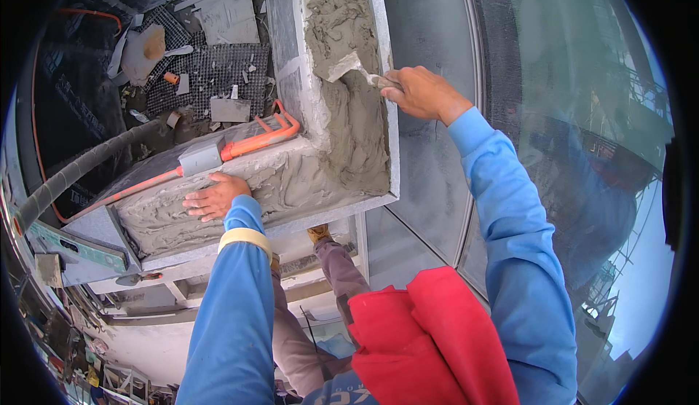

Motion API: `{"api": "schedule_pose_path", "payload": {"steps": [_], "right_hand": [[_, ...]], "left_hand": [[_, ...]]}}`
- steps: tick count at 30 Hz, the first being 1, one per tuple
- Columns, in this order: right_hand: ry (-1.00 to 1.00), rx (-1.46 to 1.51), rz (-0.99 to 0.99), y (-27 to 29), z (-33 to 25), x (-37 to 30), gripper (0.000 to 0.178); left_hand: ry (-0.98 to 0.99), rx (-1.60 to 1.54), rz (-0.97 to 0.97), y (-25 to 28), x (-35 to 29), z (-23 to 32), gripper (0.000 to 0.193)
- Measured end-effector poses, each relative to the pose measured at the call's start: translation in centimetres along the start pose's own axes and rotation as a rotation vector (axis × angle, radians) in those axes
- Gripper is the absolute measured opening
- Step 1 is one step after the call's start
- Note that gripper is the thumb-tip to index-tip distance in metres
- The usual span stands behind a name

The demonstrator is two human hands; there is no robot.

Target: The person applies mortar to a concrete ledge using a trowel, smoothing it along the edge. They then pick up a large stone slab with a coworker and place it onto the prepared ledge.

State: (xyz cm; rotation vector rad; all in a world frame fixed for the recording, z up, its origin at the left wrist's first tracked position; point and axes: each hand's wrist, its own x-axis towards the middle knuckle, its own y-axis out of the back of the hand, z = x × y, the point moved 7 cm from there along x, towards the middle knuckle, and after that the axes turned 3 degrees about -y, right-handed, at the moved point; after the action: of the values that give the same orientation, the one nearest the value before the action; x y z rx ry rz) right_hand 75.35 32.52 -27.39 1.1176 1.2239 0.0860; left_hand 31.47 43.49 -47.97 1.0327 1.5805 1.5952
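Note:
My right hand is closed around the handle of a trowel, whose mortar-smeared blade rests on wet grey mortar. That mortar fills the top of an L-shaped ledge, bordered on its outer side by a pale stone edging. Fingers spread, my left hand lies on the nearer arm of the ledge, at the mortar's inner edge. Just beyond it are a grey junction box and orange conduit along the inner side. A pale yellow band circles my left sleeve.
Inside the ledge is a recess with black mesh, broken board pieces and rubble. A dark corrugated pipe crosses it. A glass panel stands at right. Another trowel lies lower left, near a green level.

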Motion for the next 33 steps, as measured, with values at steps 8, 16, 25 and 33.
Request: {"api": "schedule_pose_path", "payload": {"steps": [8,16,25,33], "right_hand": [[0.002,-0.077,-0.064,1.8,0.4,-4.9,0.036],[0.15,-0.238,0.582,5.4,-2.2,-0.5,0.039],[-0.152,-0.103,0.47,4.2,3.5,8.2,0.043],[-0.062,0.153,0.195,-7.8,1.3,-4.9,0.048]], "left_hand": [[-0.01,0.006,-0.031,0.4,0.1,-0.1,0.084],[-0.025,-0.003,0.008,0.4,0.0,0.1,0.085],[-0.022,0.0,0.011,-0.2,-0.1,-0.3,0.084],[-0.007,0.004,0.033,-0.3,0.1,-0.4,0.086]]}}
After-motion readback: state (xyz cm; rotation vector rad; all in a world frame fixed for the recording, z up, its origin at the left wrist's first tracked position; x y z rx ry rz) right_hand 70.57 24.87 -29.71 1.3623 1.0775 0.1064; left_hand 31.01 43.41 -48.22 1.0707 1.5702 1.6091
